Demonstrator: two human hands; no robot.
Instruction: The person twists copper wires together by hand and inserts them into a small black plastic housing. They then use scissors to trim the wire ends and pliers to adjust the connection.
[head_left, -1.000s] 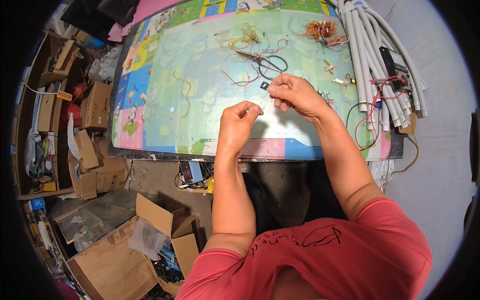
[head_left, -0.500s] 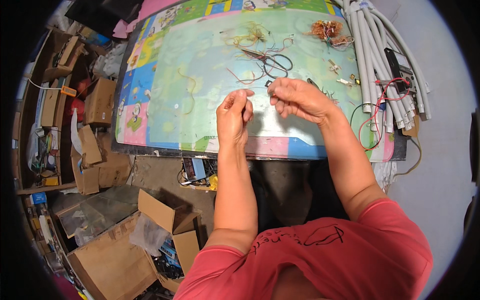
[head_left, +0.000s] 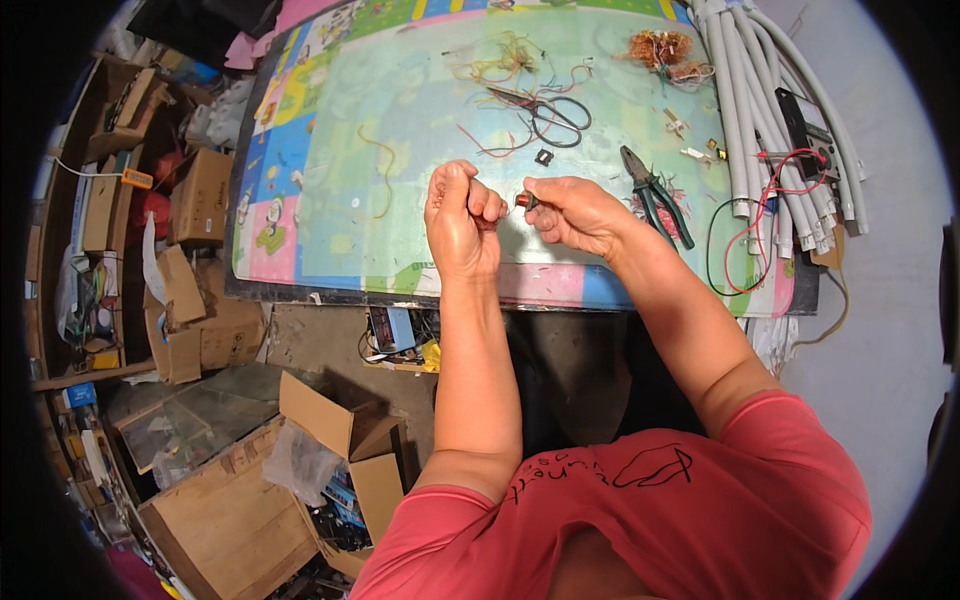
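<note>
My right hand (head_left: 575, 212) is closed, pinching a small reddish-copper coil (head_left: 523, 200) with dark ends between thumb and fingers. My left hand (head_left: 463, 215) is beside it, with a small gap between. Its fingers are curled in with the thumb on top; what they hold, if anything, is too small to see. Beyond the hands a small square black part (head_left: 543, 157) lies on the mat. Black-handled scissors (head_left: 545, 115) rest farther back, partly open. To the right of my right hand lie dark green-handled pliers (head_left: 655, 195).
A cartoon-patterned mat (head_left: 330, 215) covers the table. Thin wire scraps (head_left: 510, 60) and a tangled copper wire bundle (head_left: 660, 50) lie at the back. White tubes (head_left: 735, 110) and a meter (head_left: 808, 130) with red and black leads line the right. Cardboard boxes (head_left: 375, 500) stand lower left.
My right hand has moved down and slightly left, nearer my left hand, uncovering the pliers and the black part. The copper coil now shows in its fingers. My left hand has turned, its fingers curling in.
</note>
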